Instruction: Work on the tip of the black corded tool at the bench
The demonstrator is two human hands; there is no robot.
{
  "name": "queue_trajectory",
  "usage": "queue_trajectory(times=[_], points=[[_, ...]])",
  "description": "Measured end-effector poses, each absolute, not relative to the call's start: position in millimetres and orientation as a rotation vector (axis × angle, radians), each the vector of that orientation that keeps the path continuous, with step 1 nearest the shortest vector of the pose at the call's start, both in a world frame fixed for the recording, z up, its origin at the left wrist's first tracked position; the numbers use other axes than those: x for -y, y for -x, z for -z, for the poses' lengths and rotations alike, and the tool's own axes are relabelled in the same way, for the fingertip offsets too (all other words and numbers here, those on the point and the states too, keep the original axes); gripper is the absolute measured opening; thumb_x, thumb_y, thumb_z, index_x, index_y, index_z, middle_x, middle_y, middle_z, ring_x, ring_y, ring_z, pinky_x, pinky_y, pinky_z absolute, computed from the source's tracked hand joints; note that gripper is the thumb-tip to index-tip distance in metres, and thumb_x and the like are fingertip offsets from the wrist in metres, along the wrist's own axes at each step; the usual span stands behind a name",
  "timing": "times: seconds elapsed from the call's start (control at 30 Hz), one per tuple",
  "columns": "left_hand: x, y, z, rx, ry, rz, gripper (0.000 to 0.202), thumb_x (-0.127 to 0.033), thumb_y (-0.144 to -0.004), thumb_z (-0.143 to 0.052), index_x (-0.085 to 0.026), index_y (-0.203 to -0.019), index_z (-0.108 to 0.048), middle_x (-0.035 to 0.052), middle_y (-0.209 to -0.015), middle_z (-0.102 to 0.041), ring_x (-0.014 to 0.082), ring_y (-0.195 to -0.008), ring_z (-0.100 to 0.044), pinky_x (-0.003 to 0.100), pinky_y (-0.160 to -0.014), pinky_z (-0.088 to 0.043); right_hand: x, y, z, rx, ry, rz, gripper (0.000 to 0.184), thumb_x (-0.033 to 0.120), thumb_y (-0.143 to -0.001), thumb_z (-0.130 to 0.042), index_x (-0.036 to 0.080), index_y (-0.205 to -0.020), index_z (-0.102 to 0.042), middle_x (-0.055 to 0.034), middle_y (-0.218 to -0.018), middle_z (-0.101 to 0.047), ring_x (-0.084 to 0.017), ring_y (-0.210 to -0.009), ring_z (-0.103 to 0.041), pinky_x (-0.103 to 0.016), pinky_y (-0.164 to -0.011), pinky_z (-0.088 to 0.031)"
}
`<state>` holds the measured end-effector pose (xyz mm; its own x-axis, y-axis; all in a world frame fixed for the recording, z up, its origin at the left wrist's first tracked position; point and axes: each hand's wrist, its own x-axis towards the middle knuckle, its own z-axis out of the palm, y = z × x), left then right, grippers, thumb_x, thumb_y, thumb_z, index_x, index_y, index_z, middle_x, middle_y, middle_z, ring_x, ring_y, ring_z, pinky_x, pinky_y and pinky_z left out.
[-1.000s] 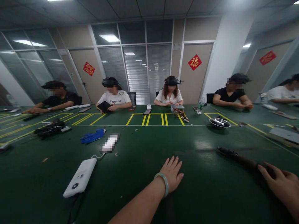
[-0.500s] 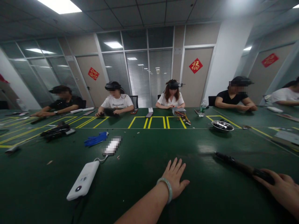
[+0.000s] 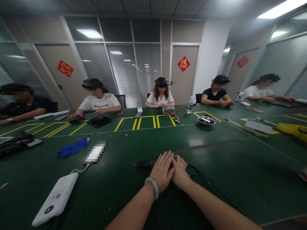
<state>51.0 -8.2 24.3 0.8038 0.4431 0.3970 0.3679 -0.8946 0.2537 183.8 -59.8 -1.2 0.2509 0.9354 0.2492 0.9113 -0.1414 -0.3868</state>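
A dark rod-shaped tool (image 3: 144, 164) lies across the green table (image 3: 227, 159) right in front of me, its tip poking out to the left of my hands and a black cord (image 3: 203, 179) trailing off to the right. My right hand (image 3: 179, 172) is curled around the tool's handle. My left hand (image 3: 163, 171), with a pale green bangle on the wrist, rests flat over the tool with its fingers stretched out, touching the right hand.
A white power bank (image 3: 56, 199) with a cable lies at my left, a blue glove (image 3: 72, 147) beyond it. A metal bowl (image 3: 206, 120), a water bottle (image 3: 190, 105) and a grey flat device (image 3: 257, 127) stand farther off. Several people sit along the far side.
My right hand has brought the dark tool from the far right to the middle of the table. The left hand has closed in onto it. My view has turned to the right.
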Motion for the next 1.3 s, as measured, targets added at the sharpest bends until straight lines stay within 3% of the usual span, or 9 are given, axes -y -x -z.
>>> queue_trajectory(times=[0.13, 0.2, 0.4, 0.6, 0.73, 0.97, 1.17, 1.3], points=[[-1, -47, -17, -0.732, -2.77, -0.734, 0.051, -0.027, -0.097, -0.029, -0.019, -0.147, -0.02, 0.0052, -0.151, -0.029, 0.0179, -0.139, -0.027, 0.041, -0.115, -0.024, 65, -184, -8, 1.719, 1.902, -0.133, 0.066, 0.022, -0.08, -0.052, 0.023, -0.142, -0.029, -0.0104, -0.129, -0.041, -0.025, -0.117, -0.043, -0.041, -0.1, -0.033], [-2, -48, -15, -0.73, -2.764, -0.75, 0.056, -0.026, -0.093, -0.036, -0.018, -0.147, -0.021, 0.0062, -0.15, -0.032, 0.019, -0.137, -0.03, 0.041, -0.114, -0.025, 84, -201, -16, 1.679, 1.896, -0.048, 0.067, 0.026, -0.08, -0.056, 0.025, -0.142, -0.03, -0.0088, -0.133, -0.038, -0.025, -0.122, -0.04, -0.04, -0.103, -0.032], [1, -66, -13, -0.631, -2.824, -0.684, 0.056, -0.035, -0.083, -0.057, -0.024, -0.136, -0.042, 0.004, -0.142, -0.045, 0.0226, -0.132, -0.036, 0.043, -0.115, -0.022, 152, -252, -26, 1.706, 2.155, 0.106, 0.026, 0.028, -0.084, -0.057, 0.025, -0.11, -0.061, -0.0069, -0.106, -0.056, -0.025, -0.1, -0.054, -0.042, -0.095, -0.037], [4, -76, -17, -0.714, -2.803, -0.594, 0.039, -0.033, -0.088, -0.055, -0.028, -0.127, -0.049, 0.0027, -0.124, -0.057, 0.0227, -0.112, -0.051, 0.041, -0.097, -0.039, 147, -250, -22, 1.723, 2.223, 0.087, 0.011, 0.021, -0.085, -0.057, 0.025, -0.086, -0.068, -0.0033, -0.089, -0.062, -0.02, -0.086, -0.058, -0.035, -0.083, -0.04], [6, -69, -27, -0.702, -2.816, -0.548, 0.034, -0.031, -0.087, -0.056, -0.028, -0.121, -0.052, 0.0028, -0.114, -0.059, 0.0221, -0.103, -0.053, 0.037, -0.088, -0.041, 123, -247, -35, 1.523, 2.267, 0.002, 0.007, 0.026, -0.081, -0.062, 0.026, -0.077, -0.068, -0.0004, -0.083, -0.064, -0.016, -0.075, -0.058, -0.029, -0.067, -0.038], [7, -55, -37, -0.682, -2.846, -0.447, 0.029, -0.03, -0.084, -0.058, -0.028, -0.113, -0.056, 0.0029, -0.104, -0.058, 0.0211, -0.095, -0.053, 0.034, -0.081, -0.042, 97, -248, -48, 1.413, 2.1, -0.117, 0.014, 0.03, -0.083, -0.06, 0.029, -0.088, -0.072, 0.0007, -0.088, -0.067, -0.014, -0.076, -0.06, -0.025, -0.067, -0.04], [14, -64, -30, -0.688, -2.865, -0.566, 0.026, -0.025, -0.082, -0.06, -0.026, -0.108, -0.057, 0.0038, -0.117, -0.054, 0.0231, -0.109, -0.049, 0.038, -0.093, -0.039, 112, -251, -23, 1.543, 1.999, -0.162, 0.019, 0.028, -0.087, -0.056, 0.03, -0.098, -0.072, 0.0014, -0.09, -0.066, -0.014, -0.083, -0.061, -0.025, -0.076, -0.044], [16, -74, -26, -0.705, -2.869, -0.575, 0.021, -0.022, -0.084, -0.059, -0.025, -0.105, -0.057, 0.0032, -0.118, -0.055, 0.0222, -0.108, -0.05, 0.038, -0.091, -0.04, 117, -253, -17, 1.535, 1.984, -0.094, 0.019, 0.027, -0.087, -0.056, 0.027, -0.099, -0.07, 0.0007, -0.093, -0.066, -0.015, -0.087, -0.061, -0.025, -0.079, -0.044]])
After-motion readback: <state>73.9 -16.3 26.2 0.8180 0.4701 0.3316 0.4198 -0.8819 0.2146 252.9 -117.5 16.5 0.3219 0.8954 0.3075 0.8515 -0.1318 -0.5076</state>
